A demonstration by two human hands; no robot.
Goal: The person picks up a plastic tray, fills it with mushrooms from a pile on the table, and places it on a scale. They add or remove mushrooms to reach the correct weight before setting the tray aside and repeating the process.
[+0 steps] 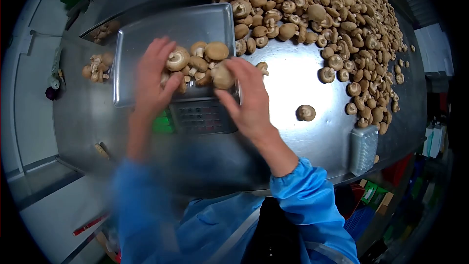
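Note:
A metal weighing tray sits on a scale with a keypad and a green display. Several brown mushrooms lie grouped on the tray's front part. My left hand, slightly blurred, is at the left side of this group with thumb and fingers apart; nothing shows between them. On the right side, my right hand has its thumb and fingers round a pale mushroom at the tray's right edge.
A large mushroom pile covers the back right of the steel table. One mushroom lies alone right of the scale. Stacked clear plastic punnets stand near the front right edge. A few mushrooms lie left of the tray.

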